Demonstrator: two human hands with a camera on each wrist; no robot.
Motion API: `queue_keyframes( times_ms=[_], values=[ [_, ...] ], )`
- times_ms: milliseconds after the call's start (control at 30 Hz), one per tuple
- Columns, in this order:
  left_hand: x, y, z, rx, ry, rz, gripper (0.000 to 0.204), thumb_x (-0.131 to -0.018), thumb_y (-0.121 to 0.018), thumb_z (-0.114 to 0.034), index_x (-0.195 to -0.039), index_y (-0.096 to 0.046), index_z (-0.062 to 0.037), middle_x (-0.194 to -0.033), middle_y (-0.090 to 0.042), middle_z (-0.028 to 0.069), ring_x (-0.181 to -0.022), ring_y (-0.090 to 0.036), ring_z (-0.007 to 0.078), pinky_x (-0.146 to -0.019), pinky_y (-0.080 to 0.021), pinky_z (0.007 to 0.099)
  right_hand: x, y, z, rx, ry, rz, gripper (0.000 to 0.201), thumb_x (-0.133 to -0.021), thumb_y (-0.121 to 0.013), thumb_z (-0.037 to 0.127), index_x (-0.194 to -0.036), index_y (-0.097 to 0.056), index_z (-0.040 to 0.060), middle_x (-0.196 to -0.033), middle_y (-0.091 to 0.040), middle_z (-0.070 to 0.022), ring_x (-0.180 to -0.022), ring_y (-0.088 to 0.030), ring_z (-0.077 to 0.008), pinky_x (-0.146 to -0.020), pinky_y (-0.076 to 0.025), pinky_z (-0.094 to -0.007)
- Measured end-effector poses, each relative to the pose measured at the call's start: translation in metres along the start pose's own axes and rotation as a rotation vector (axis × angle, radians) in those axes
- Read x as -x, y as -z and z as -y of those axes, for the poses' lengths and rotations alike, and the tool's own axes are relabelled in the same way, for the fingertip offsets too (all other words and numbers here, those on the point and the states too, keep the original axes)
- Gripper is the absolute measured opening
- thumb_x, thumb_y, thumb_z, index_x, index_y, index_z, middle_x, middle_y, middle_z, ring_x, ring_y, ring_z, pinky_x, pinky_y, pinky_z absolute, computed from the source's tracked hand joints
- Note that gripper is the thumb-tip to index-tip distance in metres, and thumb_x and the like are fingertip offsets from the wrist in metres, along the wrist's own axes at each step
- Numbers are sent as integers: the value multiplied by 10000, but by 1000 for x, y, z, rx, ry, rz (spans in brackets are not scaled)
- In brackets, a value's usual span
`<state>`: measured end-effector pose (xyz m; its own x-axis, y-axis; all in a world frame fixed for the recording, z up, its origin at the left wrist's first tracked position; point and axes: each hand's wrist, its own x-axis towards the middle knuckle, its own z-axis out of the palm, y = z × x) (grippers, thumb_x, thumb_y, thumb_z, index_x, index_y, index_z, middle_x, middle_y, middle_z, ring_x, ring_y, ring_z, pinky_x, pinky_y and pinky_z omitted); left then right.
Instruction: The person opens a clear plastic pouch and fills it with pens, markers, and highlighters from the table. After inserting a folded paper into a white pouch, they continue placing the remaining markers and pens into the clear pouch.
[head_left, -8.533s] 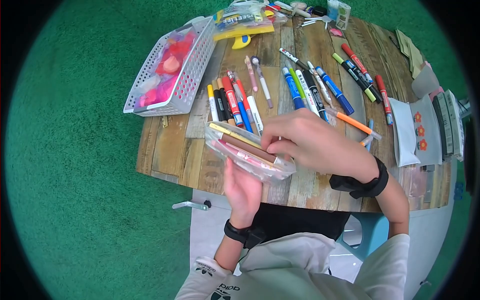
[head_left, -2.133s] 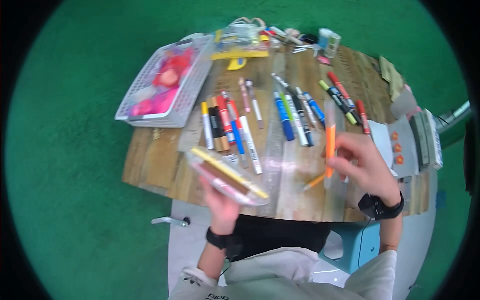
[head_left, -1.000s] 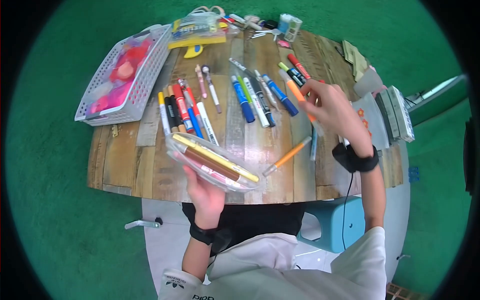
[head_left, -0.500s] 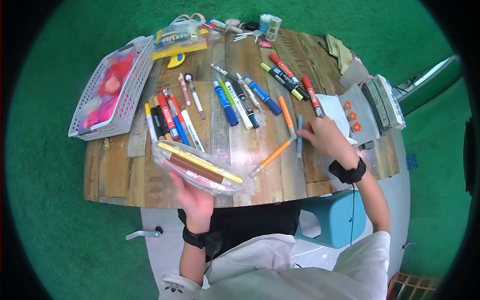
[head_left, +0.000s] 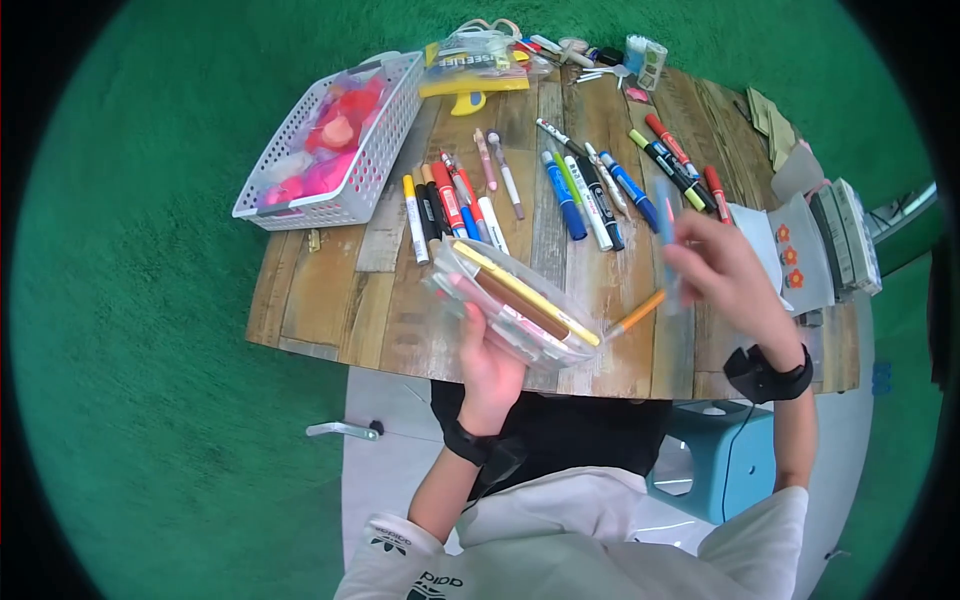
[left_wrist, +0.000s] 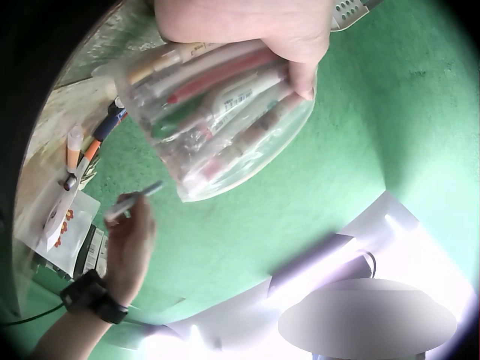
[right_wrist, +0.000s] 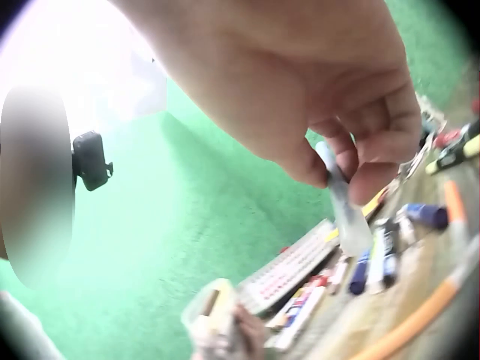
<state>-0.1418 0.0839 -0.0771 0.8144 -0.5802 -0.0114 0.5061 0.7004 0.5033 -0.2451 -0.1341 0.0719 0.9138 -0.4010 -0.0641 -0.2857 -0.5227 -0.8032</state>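
My left hand [head_left: 490,372] holds up a clear pouch [head_left: 520,310] at the table's front edge; yellow, brown and pink pens lie in it. In the left wrist view that hand [left_wrist: 247,22] grips the pouch [left_wrist: 225,120] from above. Over the table's right part, my right hand [head_left: 735,275] pinches a blue translucent pen [head_left: 667,240], blurred and roughly upright. The right wrist view shows this pen [right_wrist: 345,202] between thumb and fingers of the hand [right_wrist: 300,82]. Left of the right hand lies an orange pen [head_left: 637,312] on the wood.
Several markers [head_left: 450,205] lie in a left group, others [head_left: 590,195] in the middle, more [head_left: 680,165] further right. A white basket [head_left: 375,165] with pink and red items stands at the back left. Boxes [head_left: 845,240] and a flowered sheet [head_left: 800,250] are at the right.
My right hand let go of an orange pen on the table, then took the blue pen and lifted it. The view has shifted, and the pouch is nearer the orange pen.
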Motion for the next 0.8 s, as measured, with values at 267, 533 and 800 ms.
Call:
queue_keyframes(
  times_ms=[267, 533, 800],
  values=[
    [-2, -7, 1, 26, 23, 29, 638, -941, -512, -472, -1431, -311, -114, -1390, -436, 92, -1277, -427, 250, -1100, -312, 451, -21, -83, 28, 1, 603, 62, 167, -838, -663, 74, -936, -564, -19, -662, -557, -85, -548, -560, -186, -508, -419, -312],
    [-3, 1, 4, -72, -26, -7, 633, -950, -492, -480, -1427, -312, -105, -1389, -437, 84, -1281, -434, 234, -1092, -336, 420, -16, -85, 41, 58, 592, 81, 201, -769, -679, 90, -889, -566, -26, -769, -597, -196, -712, -609, -374, -620, -465, -435],
    [-3, -5, 3, -46, -23, -42, 605, -961, -477, -465, -1424, -327, -106, -1396, -439, 80, -1286, -430, 214, -1095, -330, 409, -6, -94, 34, 275, 734, -58, 155, -752, -671, 51, -828, -539, 22, -733, -504, -115, -623, -582, -278, -528, -459, -383]
  ],
)
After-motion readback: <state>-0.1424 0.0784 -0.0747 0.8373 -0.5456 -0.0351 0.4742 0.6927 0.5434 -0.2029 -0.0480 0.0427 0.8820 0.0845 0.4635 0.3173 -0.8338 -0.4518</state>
